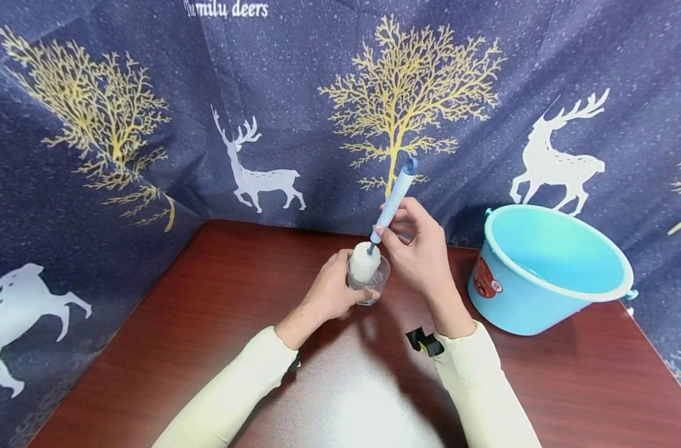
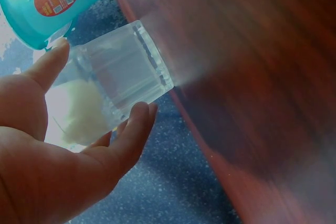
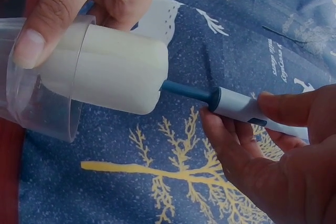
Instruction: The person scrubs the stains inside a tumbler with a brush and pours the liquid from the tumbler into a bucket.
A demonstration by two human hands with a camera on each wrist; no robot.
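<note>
My left hand grips a clear plastic-looking cup, its thumb and fingers on opposite sides. A cup brush has its white sponge head partly inside the cup, with the top end sticking out past the rim. From the sponge a thin dark-blue stem runs to the pale blue handle, which tilts up and to the right in the head view. My right hand pinches the lower part of that handle between thumb and fingers. Whether the cup's base touches the table I cannot tell.
A light blue bucket with a red label stands at the right on the brown table. Behind the table hangs a dark blue cloth printed with white deer and yellow trees.
</note>
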